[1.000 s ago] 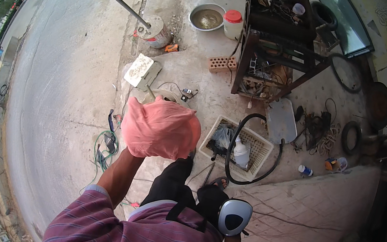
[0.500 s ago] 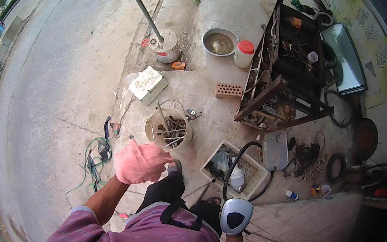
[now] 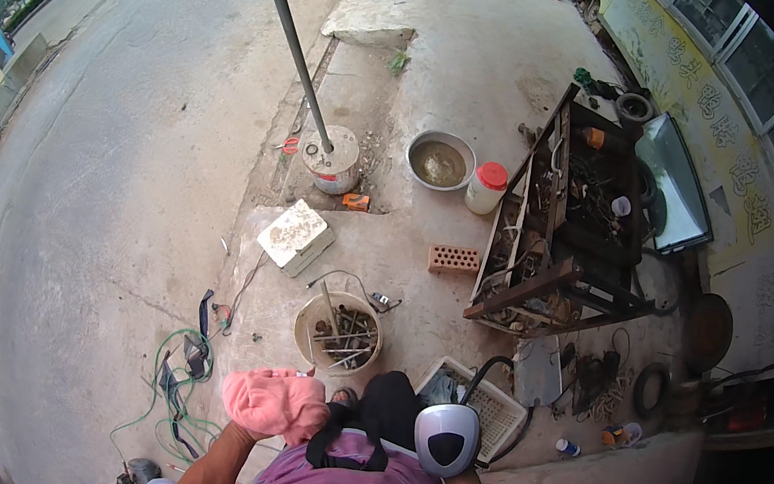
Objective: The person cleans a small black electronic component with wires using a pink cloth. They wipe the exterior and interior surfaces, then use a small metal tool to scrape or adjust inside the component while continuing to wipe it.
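Observation:
A bunched pink cloth (image 3: 272, 404) covers my left hand (image 3: 247, 435), which holds it in front of my body on the left; the fingers are hidden under it. On the right, my right hand (image 3: 463, 477) holds a rounded silver-white housing with a dark panel (image 3: 447, 440). Its fingers are hidden beneath the housing. A bent black tube (image 3: 485, 367) rises just behind the housing. Ahead, between the two hands, stands a round bucket (image 3: 302, 330) filled with metal tools and rods (image 3: 346, 339). The cloth and the housing are apart from each other.
A white basket (image 3: 507, 413) sits beyond my right hand. Green hose (image 3: 170, 400) and cables lie at left. Farther off are a white block (image 3: 295, 236), a perforated brick (image 3: 453, 260), a metal basin (image 3: 440, 161), a red-lidded jar (image 3: 486, 189), a rusty rack (image 3: 550, 298) and a pole (image 3: 289, 29).
The view has tilted upward, so the ground things sit lower. The cloth and the housing are now closer to my body, and the housing has shifted slightly left.

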Available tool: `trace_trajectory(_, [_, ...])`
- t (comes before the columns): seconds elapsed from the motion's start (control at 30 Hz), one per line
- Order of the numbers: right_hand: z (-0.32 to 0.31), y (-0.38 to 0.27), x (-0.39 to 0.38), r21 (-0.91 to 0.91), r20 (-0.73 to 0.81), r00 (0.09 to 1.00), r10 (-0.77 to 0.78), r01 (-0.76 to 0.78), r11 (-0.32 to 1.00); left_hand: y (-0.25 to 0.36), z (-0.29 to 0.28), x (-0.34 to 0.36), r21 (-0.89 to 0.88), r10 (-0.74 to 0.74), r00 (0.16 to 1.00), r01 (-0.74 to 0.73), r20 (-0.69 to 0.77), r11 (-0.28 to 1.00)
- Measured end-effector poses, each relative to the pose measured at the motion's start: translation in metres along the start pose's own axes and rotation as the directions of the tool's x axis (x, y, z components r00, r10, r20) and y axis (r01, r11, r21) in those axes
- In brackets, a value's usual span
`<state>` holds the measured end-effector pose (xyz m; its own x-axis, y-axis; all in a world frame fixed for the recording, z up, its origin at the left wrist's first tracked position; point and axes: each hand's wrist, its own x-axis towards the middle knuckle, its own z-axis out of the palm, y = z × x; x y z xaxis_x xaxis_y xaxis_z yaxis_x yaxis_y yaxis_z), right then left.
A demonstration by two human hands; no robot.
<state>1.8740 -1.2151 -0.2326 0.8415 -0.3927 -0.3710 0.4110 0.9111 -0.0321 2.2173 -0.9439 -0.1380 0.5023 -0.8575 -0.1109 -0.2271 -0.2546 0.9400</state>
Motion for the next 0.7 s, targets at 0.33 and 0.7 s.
trace_trajectory(0.33, [0.027, -0.064, 0.094, -0.064, -0.106, 0.992, -0.075, 0.069, 0.996, 0.100, -0.011, 0.123, 0.223, 0.212, 0.973, -0.228, 0.092, 0.948])
trace_trajectory(0.7, [0.081, -0.164, 0.290, -0.033, -0.143, 0.984, 0.106, -0.112, 0.993, 0.006, 0.062, 0.233, -0.139, 0.009, 0.883, 0.064, 0.469, 0.988])
